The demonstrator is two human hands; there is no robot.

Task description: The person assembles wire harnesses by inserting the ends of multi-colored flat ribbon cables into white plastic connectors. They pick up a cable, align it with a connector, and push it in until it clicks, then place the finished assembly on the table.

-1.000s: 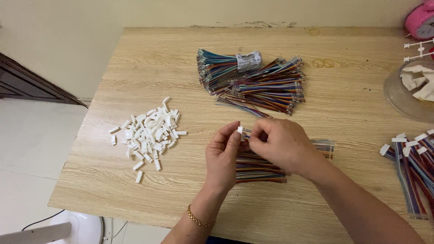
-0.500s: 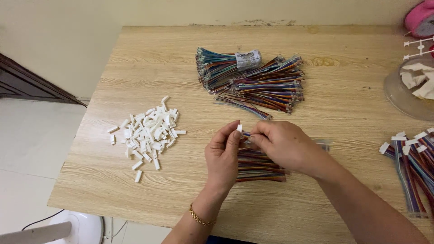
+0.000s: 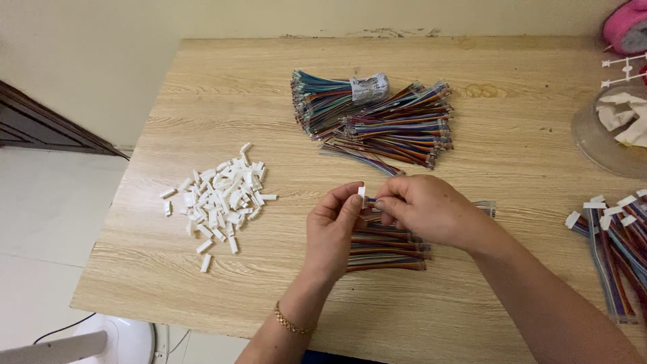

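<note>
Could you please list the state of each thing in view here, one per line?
Small white plastic connector: pinched upright between both hands.
Left hand: closed on the connector.
Right hand: fingertips at the connector.
Pile of white plastic connectors: loose, scattered.
Large bundle of multicoloured ribbon wires: lying heaped, partly banded.
Multicoloured wires under the hands: flat on the wooden table.

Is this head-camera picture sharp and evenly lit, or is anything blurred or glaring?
Head view: soft, even light, no glare on the wooden table; faint shadows under the left hand and right hand; the white connector pile is sharp; the small white piece pinched between them is too small to make out.
</note>
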